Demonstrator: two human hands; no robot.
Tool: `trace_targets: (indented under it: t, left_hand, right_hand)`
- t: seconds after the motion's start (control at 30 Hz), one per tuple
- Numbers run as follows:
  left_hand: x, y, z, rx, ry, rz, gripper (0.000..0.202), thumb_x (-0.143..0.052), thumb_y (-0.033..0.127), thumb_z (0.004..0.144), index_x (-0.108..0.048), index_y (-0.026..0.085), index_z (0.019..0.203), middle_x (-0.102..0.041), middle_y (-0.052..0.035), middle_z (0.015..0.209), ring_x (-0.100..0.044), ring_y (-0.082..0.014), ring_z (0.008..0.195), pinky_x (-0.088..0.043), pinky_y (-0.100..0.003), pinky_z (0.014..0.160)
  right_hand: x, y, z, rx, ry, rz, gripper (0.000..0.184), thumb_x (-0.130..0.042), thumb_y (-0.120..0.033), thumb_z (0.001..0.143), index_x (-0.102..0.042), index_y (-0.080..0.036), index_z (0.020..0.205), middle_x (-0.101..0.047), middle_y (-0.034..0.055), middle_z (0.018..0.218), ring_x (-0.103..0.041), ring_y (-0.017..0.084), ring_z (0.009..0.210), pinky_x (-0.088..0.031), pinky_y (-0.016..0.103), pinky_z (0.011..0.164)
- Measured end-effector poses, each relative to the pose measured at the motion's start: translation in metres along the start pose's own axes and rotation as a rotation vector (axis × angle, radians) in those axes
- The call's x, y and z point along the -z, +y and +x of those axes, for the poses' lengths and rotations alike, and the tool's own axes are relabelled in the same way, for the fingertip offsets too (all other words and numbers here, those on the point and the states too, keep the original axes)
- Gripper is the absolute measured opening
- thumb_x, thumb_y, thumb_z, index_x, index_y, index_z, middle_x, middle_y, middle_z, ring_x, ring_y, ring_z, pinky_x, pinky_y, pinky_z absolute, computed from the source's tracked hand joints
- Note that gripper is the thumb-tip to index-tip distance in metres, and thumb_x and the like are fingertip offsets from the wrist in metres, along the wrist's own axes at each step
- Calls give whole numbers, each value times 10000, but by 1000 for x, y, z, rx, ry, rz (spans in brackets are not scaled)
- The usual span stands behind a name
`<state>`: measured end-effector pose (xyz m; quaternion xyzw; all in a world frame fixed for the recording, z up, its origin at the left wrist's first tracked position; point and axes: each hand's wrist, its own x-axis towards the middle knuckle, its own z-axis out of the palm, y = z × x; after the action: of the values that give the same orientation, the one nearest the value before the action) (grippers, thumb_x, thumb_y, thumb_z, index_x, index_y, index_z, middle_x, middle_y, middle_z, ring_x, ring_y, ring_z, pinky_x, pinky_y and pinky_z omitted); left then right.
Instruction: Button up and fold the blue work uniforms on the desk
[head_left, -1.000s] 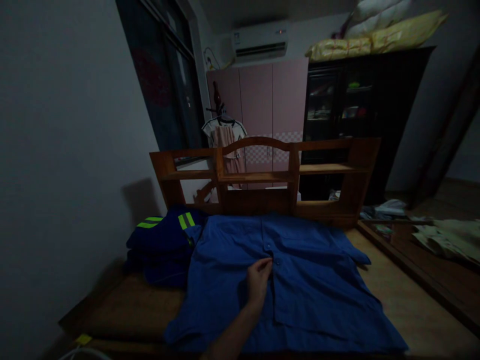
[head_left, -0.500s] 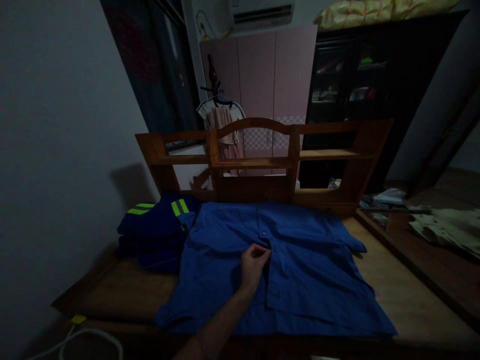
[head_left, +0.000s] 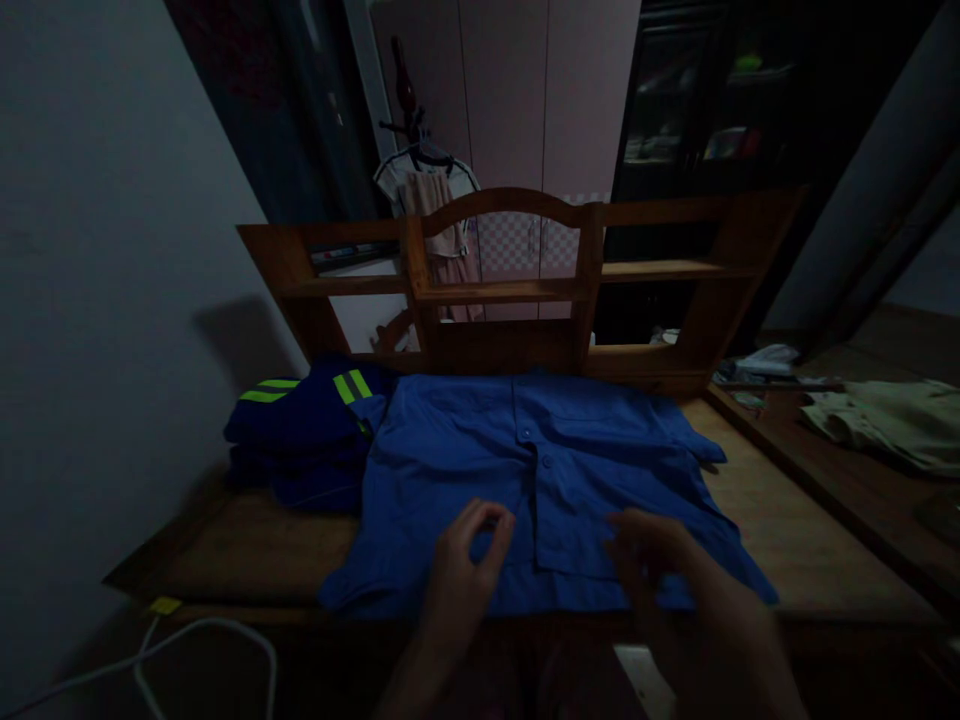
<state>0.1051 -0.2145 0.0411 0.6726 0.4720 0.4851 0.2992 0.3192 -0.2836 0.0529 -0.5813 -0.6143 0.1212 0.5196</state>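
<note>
Blue short-sleeved button-front shirt lies spread flat below and beyond both hands; creased cloth, lower front edges parted. Left hand is over it, thumb and fingers curled into a loop; can't tell if tips meet. Right hand curled, blurred; can't tell its grip. Smooth pale wooden board underneath. Beyond-left of left hand: bundled navy garment, yellow-green strips. Past both hands: arched wooden headboard, then pink wardrobe, dim room.
</note>
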Motion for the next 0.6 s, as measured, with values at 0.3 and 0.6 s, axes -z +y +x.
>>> trace_targets:
  t: [0.3, 0.6]
  left_hand:
    - [-29, -28, -34, -107, -83, 288, 209, -484, 212, 886, -633, 244, 1030, -620, -47, 1079, -552, -197, 1052, -442, -359, 946]
    - [-31, -32, -26, -160, -165, 382, 343, -474, 152, 870, -625, 284, 1148, -569, -63, 1051, -537, -195, 991, -460, -360, 891]
  right_hand:
    - [-66, 54, -6, 109, -355, -136, 210, -401, -178, 915, -593, -228, 984, -599, 45, 973, -602, 161, 864, -489, 281, 753]
    - [-73, 48, -20, 267, -333, -358, 398, -442, -98, 868, -577, -254, 1209, -562, 83, 1098, -562, 206, 971, -512, 336, 796]
